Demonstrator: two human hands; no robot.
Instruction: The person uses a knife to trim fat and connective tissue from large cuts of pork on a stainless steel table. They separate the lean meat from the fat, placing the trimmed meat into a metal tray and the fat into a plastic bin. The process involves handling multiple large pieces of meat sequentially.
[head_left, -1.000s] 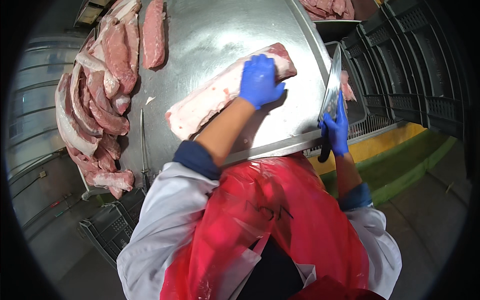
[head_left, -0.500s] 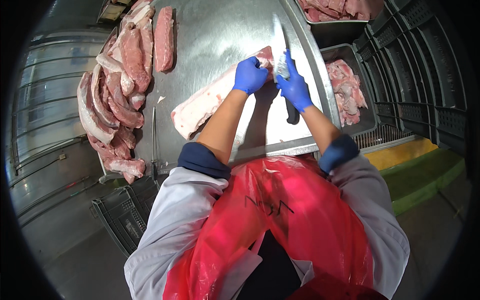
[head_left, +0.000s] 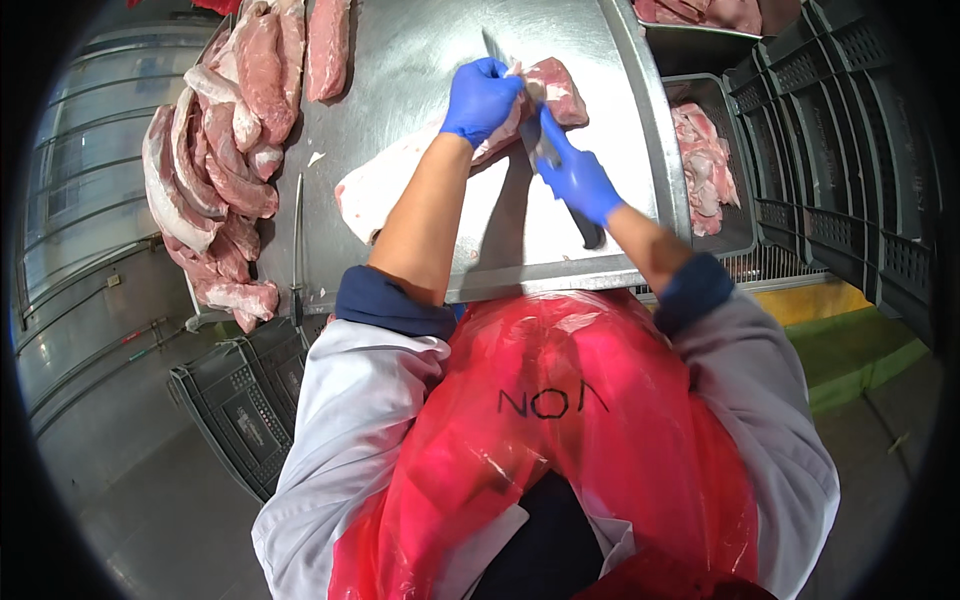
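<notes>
A long piece of pork loin with a pale fat layer lies slantwise on the metal table. Its far right end shows bare red meat. My left hand, in a blue glove, is closed on the fat flap near that end. In my right hand, also gloved in blue, is a knife with a black handle. The blade crosses the loin beside my left fingers, its tip showing beyond them. Part of the blade is hidden by meat and fingers.
Several trimmed meat strips are heaped at the table's left, beside a single strip. A thin sharpening steel lies near them. Right of the raised table rim stands a grey bin with pale trimmings; dark crates stand beyond.
The knife has come left from beside the loin's end to cut across the loin. My left hand has moved slightly left and up, and more red meat shows at the far end.
</notes>
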